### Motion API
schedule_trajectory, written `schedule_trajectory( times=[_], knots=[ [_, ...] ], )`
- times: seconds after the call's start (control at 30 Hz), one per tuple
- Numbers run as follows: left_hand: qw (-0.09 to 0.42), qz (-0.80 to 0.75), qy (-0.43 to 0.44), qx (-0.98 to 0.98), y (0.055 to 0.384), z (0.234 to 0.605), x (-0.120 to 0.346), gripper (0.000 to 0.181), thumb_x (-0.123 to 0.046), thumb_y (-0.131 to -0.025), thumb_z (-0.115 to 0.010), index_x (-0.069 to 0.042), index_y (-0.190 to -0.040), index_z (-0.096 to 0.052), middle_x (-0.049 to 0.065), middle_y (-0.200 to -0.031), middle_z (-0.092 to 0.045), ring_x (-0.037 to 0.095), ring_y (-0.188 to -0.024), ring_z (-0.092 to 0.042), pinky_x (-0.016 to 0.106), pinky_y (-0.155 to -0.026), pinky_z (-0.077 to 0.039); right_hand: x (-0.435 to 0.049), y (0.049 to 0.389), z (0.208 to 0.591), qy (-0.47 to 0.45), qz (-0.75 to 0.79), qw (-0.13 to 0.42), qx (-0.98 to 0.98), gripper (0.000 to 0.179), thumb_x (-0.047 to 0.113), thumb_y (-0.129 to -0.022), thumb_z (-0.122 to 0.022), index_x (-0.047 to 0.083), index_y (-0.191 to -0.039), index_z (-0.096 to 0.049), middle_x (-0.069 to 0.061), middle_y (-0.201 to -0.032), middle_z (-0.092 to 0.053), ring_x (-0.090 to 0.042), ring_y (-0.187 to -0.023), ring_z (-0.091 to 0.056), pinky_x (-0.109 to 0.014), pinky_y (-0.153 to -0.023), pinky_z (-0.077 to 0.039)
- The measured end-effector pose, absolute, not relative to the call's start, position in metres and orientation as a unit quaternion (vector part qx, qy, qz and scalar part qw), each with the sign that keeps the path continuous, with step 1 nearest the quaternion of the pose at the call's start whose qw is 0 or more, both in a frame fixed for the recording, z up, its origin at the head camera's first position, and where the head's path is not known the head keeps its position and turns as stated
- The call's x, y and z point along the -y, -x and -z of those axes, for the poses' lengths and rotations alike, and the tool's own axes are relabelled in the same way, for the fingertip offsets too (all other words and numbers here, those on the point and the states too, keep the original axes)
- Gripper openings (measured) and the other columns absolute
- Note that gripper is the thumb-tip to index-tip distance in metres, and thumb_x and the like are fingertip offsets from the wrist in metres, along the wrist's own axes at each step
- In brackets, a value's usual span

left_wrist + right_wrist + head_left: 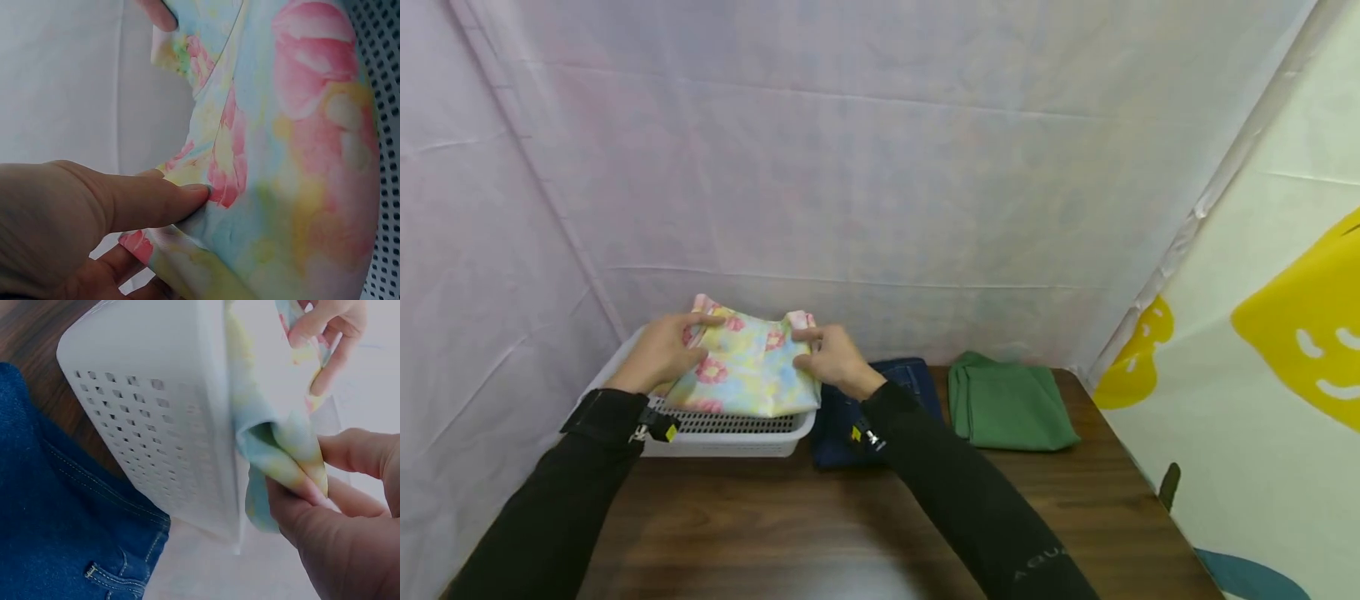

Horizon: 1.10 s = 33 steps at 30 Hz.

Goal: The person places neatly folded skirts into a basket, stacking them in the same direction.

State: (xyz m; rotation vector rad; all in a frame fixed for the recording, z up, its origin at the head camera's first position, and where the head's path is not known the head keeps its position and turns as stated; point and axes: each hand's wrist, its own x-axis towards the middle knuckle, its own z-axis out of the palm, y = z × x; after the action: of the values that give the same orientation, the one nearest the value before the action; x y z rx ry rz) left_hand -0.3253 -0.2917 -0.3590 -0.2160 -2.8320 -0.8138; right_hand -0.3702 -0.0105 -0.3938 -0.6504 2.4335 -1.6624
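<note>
Showing a pastel print of yellow, pale blue and white with pink flowers, the folded floral cloth (745,375) is held over the white basket (722,448), its top edge dipping between two raised corners. The left hand (662,354) pinches the left side, thumb on the printed face and other fingers partly hidden by the fabric; the right hand (837,362) grips the right side between thumb and fingers. The right wrist view exposes the layered end of the cloth, with a small open fold, at the basket rim; whether cloth and rim touch cannot be determined. The same view details the square holes in the basket's outer wall and a stitched belt loop on the blue jeans (835,442). The head view alone shows the folded green cloth (1011,408), right of the jeans and near the right edge of the table (760,517). A pale fabric wall (880,183) bounds the rear; a strip of wood separates jeans from green cloth, and brown wood surface extends in front of the basket to the bottom of the head view
</note>
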Motion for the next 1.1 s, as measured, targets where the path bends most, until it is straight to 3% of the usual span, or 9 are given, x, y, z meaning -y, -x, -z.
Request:
schedule_trajectory(
  times=[0.17, 0.23, 0.37, 0.47, 0.53, 0.6, 0.7, 0.87, 1.1],
  knots=[
    [0.09, 0.265, 0.071, 0.958, 0.326, 0.367, 0.3, 0.058, -0.003, -0.083, -0.066, -0.01, -0.14, -0.059, 0.016, -0.084, -0.044, 0.018, -0.053, -0.033, 0.031, -0.047, -0.032, 0.023, 0.372, 0.4, 0.238, 0.511, 0.049, -0.824, 0.048, -0.001, -0.087, -0.075, 0.002, -0.133, -0.063, -0.013, -0.105, -0.062, -0.013, -0.064, -0.046, -0.023, -0.054, -0.041],
    [0.087, 0.268, 0.073, 0.957, 0.326, 0.369, 0.304, 0.059, -0.001, -0.081, -0.065, -0.007, -0.139, -0.059, 0.022, -0.097, -0.05, 0.018, -0.053, -0.033, 0.031, -0.046, -0.032, 0.027, 0.372, 0.403, 0.253, 0.495, 0.048, -0.83, 0.048, 0.0, -0.088, -0.074, 0.002, -0.135, -0.062, -0.013, -0.098, -0.059, -0.012, -0.06, -0.043, -0.023, -0.052, -0.039],
    [0.083, 0.27, 0.071, 0.957, 0.324, 0.374, 0.31, 0.06, 0.001, -0.079, -0.065, -0.005, -0.139, -0.059, 0.023, -0.1, -0.053, 0.017, -0.051, -0.033, 0.031, -0.044, -0.033, 0.034, 0.371, 0.408, 0.277, 0.469, 0.061, -0.836, 0.051, 0.001, -0.089, -0.073, 0.002, -0.139, -0.058, -0.009, -0.123, -0.061, -0.011, -0.063, -0.045, -0.022, -0.054, -0.041],
    [0.078, 0.262, 0.072, 0.959, 0.325, 0.377, 0.313, 0.06, 0.003, -0.078, -0.063, -0.002, -0.138, -0.058, 0.025, -0.096, -0.055, 0.016, -0.051, -0.035, 0.03, -0.045, -0.033, 0.033, 0.37, 0.408, 0.29, 0.433, 0.08, -0.85, 0.055, 0.005, -0.092, -0.073, 0.005, -0.144, -0.054, -0.008, -0.148, -0.048, -0.023, -0.062, -0.046, -0.024, -0.053, -0.04],
    [0.07, 0.257, 0.075, 0.961, 0.325, 0.378, 0.314, 0.06, 0.004, -0.077, -0.062, 0.002, -0.137, -0.057, 0.03, -0.108, -0.057, 0.018, -0.054, -0.039, 0.031, -0.047, -0.036, 0.029, 0.37, 0.406, 0.3, 0.397, 0.073, -0.864, 0.054, 0.011, -0.094, -0.072, 0.008, -0.145, -0.053, -0.009, -0.153, -0.042, -0.027, -0.071, -0.058, -0.025, -0.053, -0.041],
    [0.067, 0.236, 0.078, 0.966, 0.325, 0.38, 0.316, 0.055, 0.002, -0.081, -0.062, 0.006, -0.136, -0.056, 0.034, -0.112, -0.058, 0.021, -0.057, -0.045, 0.035, -0.053, -0.04, 0.024, 0.371, 0.404, 0.312, 0.369, 0.054, -0.874, 0.052, 0.014, -0.096, -0.07, 0.009, -0.145, -0.053, -0.013, -0.157, -0.035, -0.031, -0.091, -0.065, -0.025, -0.058, -0.045],
    [0.063, 0.219, 0.086, 0.97, 0.323, 0.383, 0.315, 0.051, -0.008, -0.089, -0.066, 0.01, -0.135, -0.055, 0.037, -0.122, -0.057, 0.034, -0.076, -0.059, 0.047, -0.069, -0.049, 0.012, 0.371, 0.404, 0.318, 0.366, 0.021, -0.874, 0.045, 0.014, -0.098, -0.067, 0.008, -0.142, -0.056, -0.018, -0.16, -0.029, -0.032, -0.129, -0.052, -0.023, -0.079, -0.051],
    [0.062, 0.222, 0.101, 0.968, 0.321, 0.384, 0.3, 0.049, -0.022, -0.097, -0.066, 0.006, -0.136, -0.056, 0.035, -0.129, -0.056, 0.05, -0.115, -0.053, 0.062, -0.094, -0.043, -0.009, 0.37, 0.409, 0.316, 0.405, -0.006, -0.858, 0.04, 0.01, -0.1, -0.062, 0.008, -0.14, -0.057, -0.015, -0.157, -0.034, -0.032, -0.133, -0.048, -0.025, -0.097, -0.046],
    [0.077, 0.227, 0.12, 0.963, 0.311, 0.386, 0.257, 0.044, -0.024, -0.102, -0.062, -0.002, -0.139, -0.057, 0.028, -0.134, -0.056, 0.046, -0.118, -0.054, 0.06, -0.095, -0.043, -0.036, 0.369, 0.421, 0.302, 0.432, -0.01, -0.849, 0.043, 0.016, -0.102, -0.063, 0.011, -0.143, -0.054, -0.011, -0.149, -0.04, -0.032, -0.131, -0.049, -0.029, -0.096, -0.048]
  ],
)
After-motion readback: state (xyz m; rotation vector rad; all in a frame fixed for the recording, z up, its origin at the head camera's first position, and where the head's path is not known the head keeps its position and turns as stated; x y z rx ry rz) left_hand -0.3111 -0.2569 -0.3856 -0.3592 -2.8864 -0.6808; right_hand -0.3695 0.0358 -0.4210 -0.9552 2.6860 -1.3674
